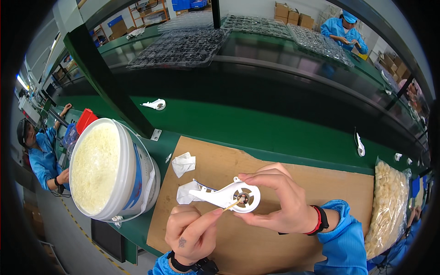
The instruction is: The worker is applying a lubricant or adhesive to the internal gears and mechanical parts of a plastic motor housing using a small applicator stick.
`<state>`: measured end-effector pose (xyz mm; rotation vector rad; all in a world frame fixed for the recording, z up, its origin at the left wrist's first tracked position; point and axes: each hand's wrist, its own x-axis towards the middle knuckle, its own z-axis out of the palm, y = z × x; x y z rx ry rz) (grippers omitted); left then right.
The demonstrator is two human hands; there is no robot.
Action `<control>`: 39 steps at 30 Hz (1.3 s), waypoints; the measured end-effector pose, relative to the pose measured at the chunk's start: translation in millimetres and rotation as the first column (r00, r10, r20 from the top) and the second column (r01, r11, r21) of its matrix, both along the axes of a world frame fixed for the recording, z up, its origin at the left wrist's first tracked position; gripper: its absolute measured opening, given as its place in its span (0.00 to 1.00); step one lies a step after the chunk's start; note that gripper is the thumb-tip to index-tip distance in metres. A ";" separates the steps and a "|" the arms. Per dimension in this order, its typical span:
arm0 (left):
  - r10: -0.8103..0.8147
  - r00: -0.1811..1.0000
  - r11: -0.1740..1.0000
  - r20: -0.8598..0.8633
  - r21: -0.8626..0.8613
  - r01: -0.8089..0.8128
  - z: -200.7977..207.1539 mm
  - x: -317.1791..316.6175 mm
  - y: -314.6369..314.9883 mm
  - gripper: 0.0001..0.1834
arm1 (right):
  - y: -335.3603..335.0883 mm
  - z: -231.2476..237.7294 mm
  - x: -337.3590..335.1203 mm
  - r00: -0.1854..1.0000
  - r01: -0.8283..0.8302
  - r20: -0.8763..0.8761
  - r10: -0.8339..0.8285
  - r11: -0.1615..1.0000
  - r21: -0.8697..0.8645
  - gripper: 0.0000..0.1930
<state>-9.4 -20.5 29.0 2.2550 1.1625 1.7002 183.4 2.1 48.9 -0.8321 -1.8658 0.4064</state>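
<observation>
My right hand (286,204) holds a white plastic housing (220,197) by its round end, thumb below and fingers above. The housing has a spoked ring and a curved tail pointing left, with a thin dark wire along the tail. At the ring's middle sits a small metallic hub (243,198). My left hand (191,233) pinches a thin wooden stick (231,206), whose tip meets the hub. A little pale matter shows at that tip. Both hands are above a brown cardboard sheet (275,250). White paper pieces (184,163) lie on it, one partly behind the housing's tail.
Left stands a large white bucket (149,183) of pale yellow paste. A clear bag of pale pieces (387,206) lies right. Similar housings (159,104) (360,145) rest on the green belt (256,123) beyond. Trays (178,48) fill an upper shelf. Co-workers sit left and far right.
</observation>
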 end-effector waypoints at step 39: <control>-0.025 0.999 0.996 -0.022 0.080 0.027 -1.7 -3.2 -0.5 0.25 | -2.7 0.6 1.7 0.999 -0.035 -0.037 0.034 0.999 -0.034 0.31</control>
